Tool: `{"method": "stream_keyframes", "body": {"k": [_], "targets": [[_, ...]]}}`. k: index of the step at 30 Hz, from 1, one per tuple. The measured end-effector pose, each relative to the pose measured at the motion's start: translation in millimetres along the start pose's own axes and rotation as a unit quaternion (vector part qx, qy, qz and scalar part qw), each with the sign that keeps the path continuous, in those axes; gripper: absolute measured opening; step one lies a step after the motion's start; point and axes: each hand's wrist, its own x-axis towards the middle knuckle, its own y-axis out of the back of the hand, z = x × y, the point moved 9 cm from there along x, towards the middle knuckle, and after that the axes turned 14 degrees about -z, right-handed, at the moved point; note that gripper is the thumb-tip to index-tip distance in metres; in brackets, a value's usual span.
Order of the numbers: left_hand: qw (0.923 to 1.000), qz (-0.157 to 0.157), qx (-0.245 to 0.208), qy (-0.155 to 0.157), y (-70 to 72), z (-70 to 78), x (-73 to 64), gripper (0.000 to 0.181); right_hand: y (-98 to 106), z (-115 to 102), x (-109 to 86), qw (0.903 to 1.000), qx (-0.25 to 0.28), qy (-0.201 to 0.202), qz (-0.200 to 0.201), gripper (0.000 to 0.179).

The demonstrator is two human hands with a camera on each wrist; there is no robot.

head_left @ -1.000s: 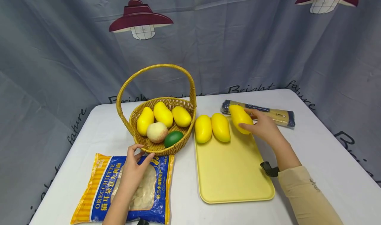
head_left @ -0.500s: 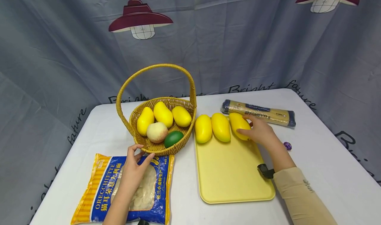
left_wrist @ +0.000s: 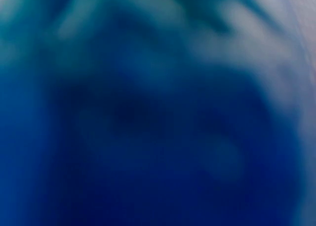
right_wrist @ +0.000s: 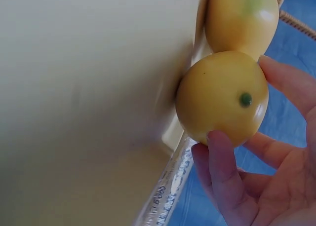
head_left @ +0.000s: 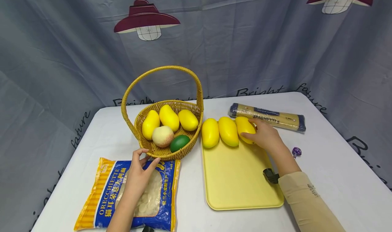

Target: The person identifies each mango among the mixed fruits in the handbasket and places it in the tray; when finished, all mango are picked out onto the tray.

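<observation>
My right hand (head_left: 267, 136) holds a yellow mango (head_left: 243, 127) at the back right corner of a yellow tray (head_left: 242, 177). In the right wrist view, thumb and fingers sit around this mango, its green stem spot facing the camera. Two more mangoes, a middle one (head_left: 228, 131) and a left one (head_left: 210, 133), lie beside it in a row. My left hand (head_left: 139, 172) grips the near rim of a wicker basket (head_left: 190, 147) with bent fingers and thumb. In the basket are three mangoes, a peach (head_left: 162, 136) and a green oval fruit (head_left: 179, 143). The left wrist view is blurred dark blue.
An orecchiette pasta bag (head_left: 104, 194) lies under my left forearm, in front of the basket. Behind the tray lies a spaghetti pack (head_left: 284, 120). A purple-wrapped lollipop (head_left: 296, 152) is right of my right wrist. The basket's tall handle (head_left: 162, 67) arches over the fruit.
My right hand has lowered the mango onto the tray's back right corner, beside the other two. The lollipop has come out from behind my right arm. My left hand stays on the basket rim.
</observation>
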Motion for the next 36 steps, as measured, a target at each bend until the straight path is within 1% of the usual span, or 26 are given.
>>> {"method": "stream_keyframes", "body": {"k": [12, 16, 20, 25, 31, 33, 36], "targets": [[1.0000, 0.002, 0.000, -0.002, 0.0, 0.0, -0.9, 0.058, -1.4, -0.1, 1.8, 0.9998, -0.018, -0.005, 0.003, 0.086], [1.0000, 0.001, -0.001, -0.001, 0.0, -0.7, -0.5, 0.059, 2.8, -1.3, -2.1, 0.9998, -0.014, -0.013, -0.001, 0.087], [1.0000, 0.001, 0.004, -0.001, 0.3, -0.4, -0.1, 0.058, 11.5, -5.5, -8.3, 0.9997, -0.006, -0.021, -0.008, 0.090], [0.9999, 0.001, 0.011, 0.001, 0.5, 0.7, -0.1, 0.057, 26.9, -20.7, -15.2, 1.0000, -0.004, -0.009, 0.001, 0.093], [1.0000, -0.003, 0.003, 0.001, -0.5, 0.7, 0.0, 0.057, 43.4, -48.4, -22.3, 0.9990, -0.013, 0.027, 0.034, 0.083], [1.0000, -0.003, 0.001, 0.000, -0.6, 0.7, 0.1, 0.057, 45.5, -58.4, -23.0, 0.9983, -0.017, 0.037, 0.041, 0.080], [1.0000, -0.002, 0.002, 0.000, -0.4, 0.5, -0.1, 0.057, 42.5, -74.6, -21.6, 0.9975, -0.021, 0.055, 0.038, 0.078]]}}
